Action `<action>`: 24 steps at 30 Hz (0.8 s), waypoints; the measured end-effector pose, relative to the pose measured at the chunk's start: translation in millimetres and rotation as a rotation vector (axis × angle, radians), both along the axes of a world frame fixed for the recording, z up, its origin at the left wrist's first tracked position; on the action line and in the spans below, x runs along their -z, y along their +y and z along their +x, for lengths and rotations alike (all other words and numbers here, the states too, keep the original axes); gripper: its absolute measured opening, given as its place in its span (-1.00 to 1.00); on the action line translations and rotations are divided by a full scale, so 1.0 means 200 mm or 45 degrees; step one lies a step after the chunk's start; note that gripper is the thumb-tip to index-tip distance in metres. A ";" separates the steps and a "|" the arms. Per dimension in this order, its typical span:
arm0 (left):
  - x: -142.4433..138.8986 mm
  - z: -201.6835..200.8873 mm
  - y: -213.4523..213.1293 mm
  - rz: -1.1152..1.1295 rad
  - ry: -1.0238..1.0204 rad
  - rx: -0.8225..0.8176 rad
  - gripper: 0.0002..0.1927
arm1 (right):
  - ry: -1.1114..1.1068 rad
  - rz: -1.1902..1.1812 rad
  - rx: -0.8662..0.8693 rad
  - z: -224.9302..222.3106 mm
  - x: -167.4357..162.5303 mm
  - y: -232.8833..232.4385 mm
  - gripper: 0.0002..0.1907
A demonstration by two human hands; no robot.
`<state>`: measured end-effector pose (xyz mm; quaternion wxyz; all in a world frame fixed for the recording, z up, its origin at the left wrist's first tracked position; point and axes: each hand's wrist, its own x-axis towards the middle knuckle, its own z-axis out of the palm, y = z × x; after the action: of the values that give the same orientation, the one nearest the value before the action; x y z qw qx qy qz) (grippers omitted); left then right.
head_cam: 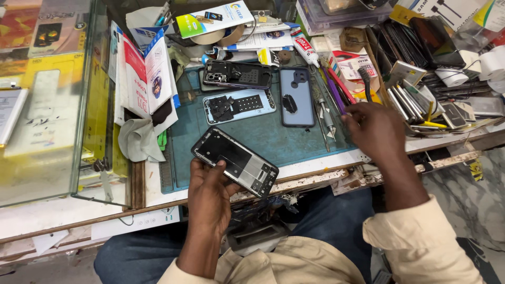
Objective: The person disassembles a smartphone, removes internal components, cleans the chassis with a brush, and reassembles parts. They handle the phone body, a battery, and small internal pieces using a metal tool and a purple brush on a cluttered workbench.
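My left hand (210,194) grips an opened phone frame (235,160), black with bare metal inside, tilted over the near edge of a teal work mat (263,137). My right hand (374,129) rests at the mat's right edge, fingers curled among several hand tools (331,100) lying there; whether it holds one is hidden. On the mat lie a light blue back cover (239,105), a dark phone body (238,74) and a grey-blue rear case (296,96).
A glass display case (52,100) stands at the left, with paper packets (147,79) and a white cloth (138,139) beside it. Several phones and screens (421,42) pile up at the right. A glue tube (305,48) and tape roll (218,36) sit behind the mat.
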<state>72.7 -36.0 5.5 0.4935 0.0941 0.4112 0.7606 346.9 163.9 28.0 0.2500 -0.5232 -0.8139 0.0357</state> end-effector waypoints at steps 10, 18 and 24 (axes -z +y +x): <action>0.08 -0.01 0.05 -0.043 0.098 0.071 -0.65 | -0.422 0.053 0.219 -0.12 0.00 0.09 -0.74; 0.10 0.00 0.06 -0.045 0.086 0.042 -0.62 | -0.372 0.017 0.167 -0.02 0.04 0.11 -0.56; 0.10 0.01 0.06 -0.064 0.054 0.051 -0.61 | 0.445 -0.472 -0.095 0.09 0.02 0.13 -0.61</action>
<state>74.0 -23.7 -15.3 0.5020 0.1059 0.4386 0.7378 365.8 189.6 23.7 0.2854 -0.5156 -0.7567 0.2833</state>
